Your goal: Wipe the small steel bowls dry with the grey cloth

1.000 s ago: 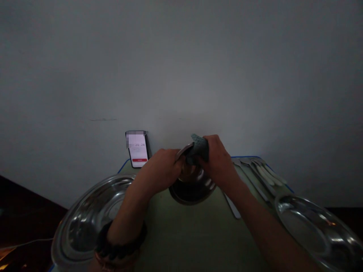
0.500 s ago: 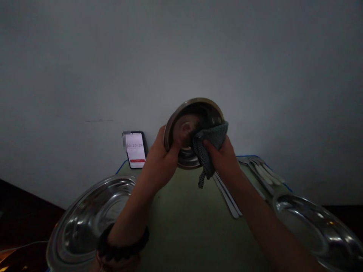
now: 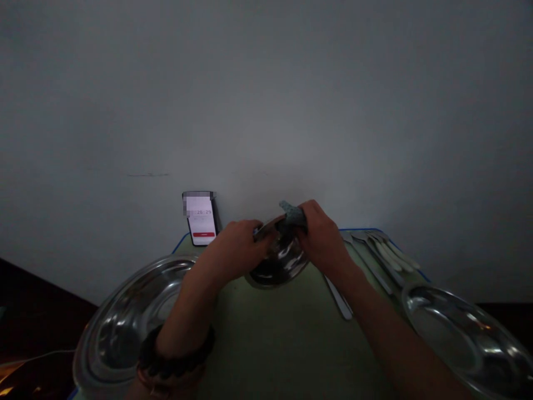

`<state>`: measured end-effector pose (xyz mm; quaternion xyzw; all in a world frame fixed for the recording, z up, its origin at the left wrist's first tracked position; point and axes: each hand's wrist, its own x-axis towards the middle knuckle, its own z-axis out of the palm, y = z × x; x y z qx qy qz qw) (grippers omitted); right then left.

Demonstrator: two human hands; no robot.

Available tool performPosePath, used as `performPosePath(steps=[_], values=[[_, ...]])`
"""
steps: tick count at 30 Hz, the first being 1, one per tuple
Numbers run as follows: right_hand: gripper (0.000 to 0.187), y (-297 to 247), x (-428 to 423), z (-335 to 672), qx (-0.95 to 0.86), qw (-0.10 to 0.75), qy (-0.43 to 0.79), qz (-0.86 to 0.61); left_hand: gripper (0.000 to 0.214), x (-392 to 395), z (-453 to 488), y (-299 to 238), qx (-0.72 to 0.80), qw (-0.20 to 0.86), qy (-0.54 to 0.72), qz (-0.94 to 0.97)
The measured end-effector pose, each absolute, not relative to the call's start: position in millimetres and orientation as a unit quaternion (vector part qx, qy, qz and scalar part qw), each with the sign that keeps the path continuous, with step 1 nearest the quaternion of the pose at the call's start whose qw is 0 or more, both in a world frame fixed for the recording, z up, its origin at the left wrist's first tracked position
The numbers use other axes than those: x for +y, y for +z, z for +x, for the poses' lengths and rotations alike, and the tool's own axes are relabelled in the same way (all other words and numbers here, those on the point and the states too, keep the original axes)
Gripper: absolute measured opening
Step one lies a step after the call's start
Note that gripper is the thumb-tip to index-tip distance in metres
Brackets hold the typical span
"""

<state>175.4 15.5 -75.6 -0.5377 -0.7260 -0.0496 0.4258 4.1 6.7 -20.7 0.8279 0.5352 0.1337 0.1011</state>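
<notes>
A shiny metal bowl (image 3: 278,269) is held above the green tabletop, tilted so that its curved side shows towards me. My left hand (image 3: 237,250) grips its rim on the left, thumb on the near side. On the other side, my right hand (image 3: 322,236) is closed round a grey-green cloth (image 3: 292,215), which it presses over the bowl's rim. Part of the cloth sticks up above the rim; the rest is hidden by my fingers and the bowl.
A large metal basin (image 3: 120,316) stands at the left and another metal basin (image 3: 466,339) at the right. Several utensils with pale handles (image 3: 391,253) lie at the back right. A knife-like utensil (image 3: 339,300) lies near my right forearm. A phone (image 3: 201,219) leans against the wall.
The bowl has come down and turned from showing its inside to showing its curved side. Both hands moved down with it, and the cloth now sits at the rim.
</notes>
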Motion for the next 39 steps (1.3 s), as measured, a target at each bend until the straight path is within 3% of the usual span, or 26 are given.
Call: performPosePath(steps=[3, 8, 15, 18, 24, 31, 39], values=[[0.014, -74, 15, 176, -0.725, 0.44, -0.062, -0.526, 0.038, 7, 0, -18, 0.498, 0.14, 0.145, 0.844], [0.014, -68, 15, 182, -0.626, 0.546, -0.058, -0.554, 0.035, 5, -2, -11, 0.467, 0.169, 0.255, 0.829], [0.025, -81, 24, 177, -0.512, 0.642, 0.084, -0.564, 0.032, 11, 14, -22, 0.409, 0.238, 0.472, 0.744], [0.024, -82, 26, 181, -0.536, 0.612, 0.089, -0.575, 0.037, 14, 12, -25, 0.423, 0.27, 0.418, 0.757], [0.009, -72, 20, 189, -0.637, 0.537, 0.011, -0.553, 0.041, 12, 1, -17, 0.521, 0.171, 0.264, 0.794], [0.027, -78, 17, 175, -0.75, 0.481, -0.015, -0.453, 0.039, 5, 8, -30, 0.582, 0.052, 0.126, 0.802], [0.021, -96, 26, 174, -0.75, 0.469, -0.01, -0.466, 0.032, 18, 16, -51, 0.568, 0.055, 0.064, 0.818]])
